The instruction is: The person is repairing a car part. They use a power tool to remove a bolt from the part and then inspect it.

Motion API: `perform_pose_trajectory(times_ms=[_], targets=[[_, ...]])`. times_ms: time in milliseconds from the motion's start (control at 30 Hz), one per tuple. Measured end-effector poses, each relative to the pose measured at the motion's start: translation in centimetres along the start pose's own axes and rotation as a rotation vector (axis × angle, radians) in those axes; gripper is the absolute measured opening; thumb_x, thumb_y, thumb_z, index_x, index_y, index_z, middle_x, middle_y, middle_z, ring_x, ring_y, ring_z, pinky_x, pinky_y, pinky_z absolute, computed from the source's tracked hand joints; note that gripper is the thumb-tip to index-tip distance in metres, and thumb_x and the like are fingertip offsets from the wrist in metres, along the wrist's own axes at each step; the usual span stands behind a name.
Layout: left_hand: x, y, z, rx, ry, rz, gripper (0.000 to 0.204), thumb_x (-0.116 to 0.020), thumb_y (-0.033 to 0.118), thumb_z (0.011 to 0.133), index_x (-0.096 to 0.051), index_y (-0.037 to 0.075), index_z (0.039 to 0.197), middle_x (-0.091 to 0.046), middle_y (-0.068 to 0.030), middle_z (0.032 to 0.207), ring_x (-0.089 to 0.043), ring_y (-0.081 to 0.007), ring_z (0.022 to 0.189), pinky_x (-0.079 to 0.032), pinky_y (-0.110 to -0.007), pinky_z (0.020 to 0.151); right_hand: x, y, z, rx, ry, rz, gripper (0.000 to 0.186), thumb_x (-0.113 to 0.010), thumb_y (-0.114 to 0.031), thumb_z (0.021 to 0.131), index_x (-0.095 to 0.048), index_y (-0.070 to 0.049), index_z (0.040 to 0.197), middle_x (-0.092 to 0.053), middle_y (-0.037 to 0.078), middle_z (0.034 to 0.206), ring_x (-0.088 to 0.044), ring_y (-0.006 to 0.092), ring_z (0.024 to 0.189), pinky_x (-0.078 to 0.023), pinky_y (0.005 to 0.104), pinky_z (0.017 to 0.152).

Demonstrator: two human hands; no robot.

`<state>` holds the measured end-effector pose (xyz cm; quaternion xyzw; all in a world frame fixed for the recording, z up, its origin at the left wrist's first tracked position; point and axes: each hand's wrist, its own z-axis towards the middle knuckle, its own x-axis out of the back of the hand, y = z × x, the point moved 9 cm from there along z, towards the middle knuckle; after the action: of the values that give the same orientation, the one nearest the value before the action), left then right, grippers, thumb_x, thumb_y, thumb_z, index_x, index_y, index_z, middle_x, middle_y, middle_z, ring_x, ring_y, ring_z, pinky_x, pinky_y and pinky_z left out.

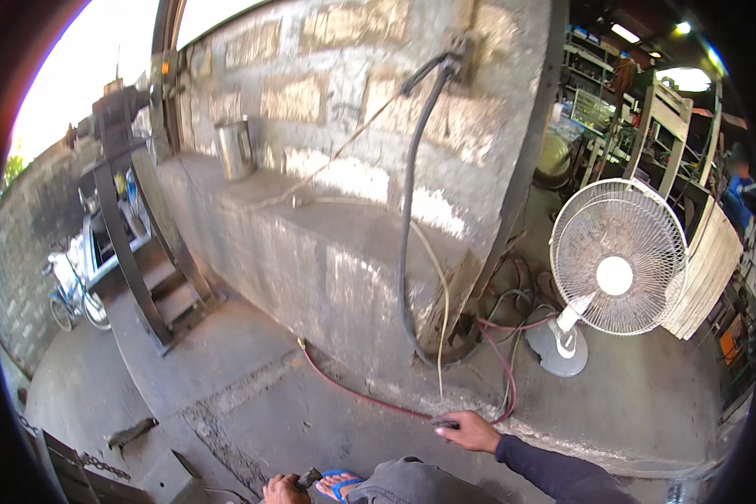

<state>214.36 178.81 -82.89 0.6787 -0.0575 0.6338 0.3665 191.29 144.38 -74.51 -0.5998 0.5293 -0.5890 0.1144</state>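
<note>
My left hand is at the bottom centre, fingers wrapped round a small dark object that I cannot make out, beside my blue-sandalled foot. My right hand, in a dark sleeve, grips a small dark piece whose kind is unclear, over the thin red hose. That hose runs along the floor beside the concrete ledge, its brass-coloured end lying to the left. A thick black cable and a pale cord hang down the block wall.
A white fan stands at right before cluttered shelves and a partly visible person in blue. A steel stand and bicycle are at left. A metal canister sits on the ledge; chain lies lower left.
</note>
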Motion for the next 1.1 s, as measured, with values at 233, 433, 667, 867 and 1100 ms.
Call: perform_pose_trajectory(times_ms=[233, 433, 667, 867, 1100], targets=[[-3.8, -4.1, 4.5, 0.098, -0.099, -0.033, 0.027, -0.077, 0.025, 0.071, -0.077, 0.008, 0.092, -0.072, -0.0183, 0.089, -0.07, -0.04, 0.084, -0.055, -0.05, 0.074, 10.6, -6.2, -7.1, 0.082, 0.363, -0.175, 0.034, -0.069, -0.032, 0.094, -0.074, -0.008, 0.118, -0.075, 0.017, 0.106, -0.073, 0.0283, 0.098, -0.055, 0.0375, 0.087], [-3.4, -4.6, 4.4, 0.127, -0.165, -0.082, 0.034, -0.077, 0.026, 0.067, -0.077, 0.012, 0.099, -0.072, -0.0168, 0.095, -0.069, -0.0392, 0.094, -0.052, -0.052, 0.086, 18.0, -15.3, -0.1, 0.288, 0.501, -0.161, 0.031, -0.067, -0.027, 0.094, -0.075, -0.001, 0.107, -0.075, 0.019, 0.101, -0.073, 0.0328, 0.094, -0.055, 0.0414, 0.084], [-2.4, -2.7, 2.9, 0.209, -0.136, 0.103, 0.025, -0.069, 0.024, 0.078, -0.075, 0.015, 0.101, -0.068, -0.0124, 0.106, -0.064, -0.0347, 0.11, -0.04, -0.063, 0.1, 25.6, -20.5, 14.3, 0.289, 0.766, -0.461, 0.039, -0.072, -0.034, 0.088, -0.073, 0.001, 0.104, -0.073, 0.025, 0.101, -0.069, 0.0418, 0.1, -0.054, 0.0486, 0.088], [-1.2, -1.6, 2.0, 0.285, -0.066, 0.134, 0.03, -0.07, 0.022, 0.076, -0.074, 0.018, 0.105, -0.065, -0.0107, 0.11, -0.06, -0.033, 0.114, -0.036, -0.061, 0.103, 26.7, -19.5, 23.2, 0.209, 0.715, -0.491, 0.032, -0.074, -0.026, 0.083, -0.072, 0.001, 0.101, -0.072, 0.025, 0.107, -0.068, 0.0421, 0.106, -0.054, 0.049, 0.091], [5.7, 4.3, 3.4, 0.39, 0.064, -0.037, 0.056, -0.08, 0.031, 0.073, -0.068, 0.018, 0.125, -0.061, -0.0126, 0.122, -0.052, -0.0343, 0.125, -0.031, -0.056, 0.108, 29.9, -17.6, 20.2, 0.274, 0.536, 0.802, 0.016, -0.068, -0.012, 0.084, -0.071, 0.002, 0.091, -0.067, 0.009, 0.076, -0.067, 0.0212, 0.065, -0.055, 0.0362, 0.059]])
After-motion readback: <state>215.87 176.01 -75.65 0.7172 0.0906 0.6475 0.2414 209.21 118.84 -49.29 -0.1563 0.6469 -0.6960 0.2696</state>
